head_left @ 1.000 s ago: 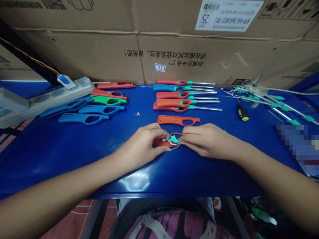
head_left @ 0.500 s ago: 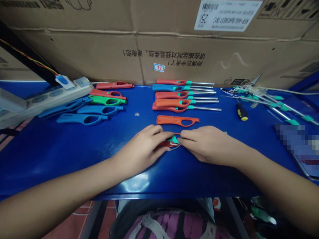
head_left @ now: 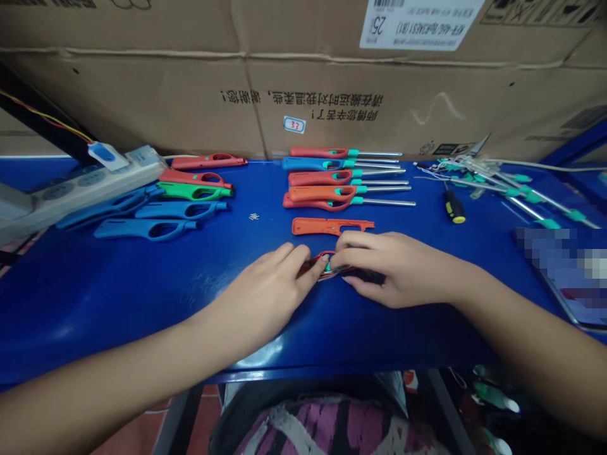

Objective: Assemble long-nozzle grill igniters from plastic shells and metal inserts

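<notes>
Between my hands, low over the blue table, is a red lighter shell (head_left: 332, 275), mostly hidden by fingers. A green trigger piece (head_left: 327, 266) shows inside it, with thin pale wire beside it. My left hand (head_left: 277, 281) grips the shell's left part, its thumb pressing close to the trigger piece. From the other side, my right hand (head_left: 396, 268) holds the shell, fingertips on the green piece and thumb at the lower edge. Just beyond the hands lies an orange lighter half shell (head_left: 313, 226), open side up.
Several long-nosed lighters (head_left: 322, 194) are lined up behind. Coloured shells (head_left: 168, 229) and a power strip (head_left: 142, 165) lie left, small screws (head_left: 255, 217) nearer the middle. Right are a screwdriver (head_left: 454, 207), metal tubes with green parts (head_left: 521, 202) and a phone (head_left: 569, 272). A cardboard box (head_left: 165, 107) stands behind.
My right fingers have shifted left over the green piece, and the right thumb now stands apart from them. Less of the green piece shows. The view has shifted slightly.
</notes>
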Motion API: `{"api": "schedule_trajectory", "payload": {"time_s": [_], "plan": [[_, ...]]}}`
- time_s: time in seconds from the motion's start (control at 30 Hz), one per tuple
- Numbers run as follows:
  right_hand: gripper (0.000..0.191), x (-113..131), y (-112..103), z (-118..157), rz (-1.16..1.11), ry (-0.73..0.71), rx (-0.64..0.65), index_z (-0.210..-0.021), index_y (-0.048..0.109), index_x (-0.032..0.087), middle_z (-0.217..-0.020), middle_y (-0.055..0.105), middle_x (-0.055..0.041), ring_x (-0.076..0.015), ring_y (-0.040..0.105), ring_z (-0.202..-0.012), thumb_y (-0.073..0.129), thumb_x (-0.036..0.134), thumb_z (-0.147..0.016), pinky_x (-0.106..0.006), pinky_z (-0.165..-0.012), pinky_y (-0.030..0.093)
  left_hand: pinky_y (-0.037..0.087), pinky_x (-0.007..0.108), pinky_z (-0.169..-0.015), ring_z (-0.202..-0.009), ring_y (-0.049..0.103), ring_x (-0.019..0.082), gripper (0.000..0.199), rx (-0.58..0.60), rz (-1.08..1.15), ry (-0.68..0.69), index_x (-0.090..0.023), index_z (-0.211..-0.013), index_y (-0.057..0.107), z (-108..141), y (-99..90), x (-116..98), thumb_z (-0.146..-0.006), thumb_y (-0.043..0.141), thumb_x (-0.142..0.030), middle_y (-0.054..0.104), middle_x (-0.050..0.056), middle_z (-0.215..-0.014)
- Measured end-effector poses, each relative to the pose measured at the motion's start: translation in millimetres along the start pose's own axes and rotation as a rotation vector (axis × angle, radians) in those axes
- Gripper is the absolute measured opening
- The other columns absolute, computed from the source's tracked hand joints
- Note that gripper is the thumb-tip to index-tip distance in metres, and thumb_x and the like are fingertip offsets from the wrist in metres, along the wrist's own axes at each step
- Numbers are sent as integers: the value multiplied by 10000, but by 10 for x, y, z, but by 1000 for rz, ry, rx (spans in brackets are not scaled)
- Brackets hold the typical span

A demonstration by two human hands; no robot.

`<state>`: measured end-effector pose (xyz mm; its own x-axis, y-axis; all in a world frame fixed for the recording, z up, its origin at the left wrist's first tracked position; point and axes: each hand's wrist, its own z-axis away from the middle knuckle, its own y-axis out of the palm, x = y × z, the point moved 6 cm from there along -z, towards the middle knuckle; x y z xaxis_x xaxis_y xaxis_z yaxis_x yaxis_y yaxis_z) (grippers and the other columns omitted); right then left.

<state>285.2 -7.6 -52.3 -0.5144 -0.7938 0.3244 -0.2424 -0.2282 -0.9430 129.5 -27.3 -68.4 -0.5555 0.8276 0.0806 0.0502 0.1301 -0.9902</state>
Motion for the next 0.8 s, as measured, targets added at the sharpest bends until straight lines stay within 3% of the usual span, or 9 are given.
{"api": "schedule_trajectory", "payload": {"time_s": [0.13,0.27,0.37,0.47,0.6,0.8], "plan": [[136,-2,27,-21,-4,0,37,-1034,653,210,-1127,603,-46,-137,577,-786,537,208,-962,-278,-671,428,537,368,-762,-926,530,244,450,-21,61,-10,-144,-1452,493,5,-1,40,-1003,497,-171,554,108,-1072],[83,-92,-49,-44,-279,57,-60,-961,607,177,-965,627,-29,-121,576,-804,526,182,-976,-247,-713,446,551,384,-794,-961,539,253,455,-23,66,1,-139,-1451,496,13,-4,46,-997,500,-158,563,119,-1121],[64,-230,-59,-37,-423,171,-100,-966,563,175,-787,582,19,-94,512,-642,504,186,-988,-224,-597,410,562,404,-778,-951,548,268,472,-7,5,6,-117,-1464,482,11,-13,17,-992,480,-138,580,132,-1130],[92,-318,-7,-29,-538,243,-81,-1054,553,168,-778,565,26,-93,497,-615,500,202,-986,-219,-559,409,567,423,-805,-983,559,282,473,8,-55,19,-82,-1453,488,-1,-15,-27,-982,464,-110,588,159,-1215],[126,-304,29,-39,-513,213,-41,-1042,622,159,-774,522,27,-91,471,-635,571,162,-927,-209,-562,406,567,433,-830,-1024,572,295,435,10,-82,45,-69,-1409,527,-11,-8,-61,-980,465,-108,587,171,-1307],[86,-261,5,-43,-417,144,-49,-953,663,157,-823,538,19,-67,461,-622,610,123,-895,-209,-596,407,575,397,-830,-1011,599,264,473,-8,-13,18,-102,-1448,481,12,-56,2,-975,487,-107,638,133,-1246]]}}
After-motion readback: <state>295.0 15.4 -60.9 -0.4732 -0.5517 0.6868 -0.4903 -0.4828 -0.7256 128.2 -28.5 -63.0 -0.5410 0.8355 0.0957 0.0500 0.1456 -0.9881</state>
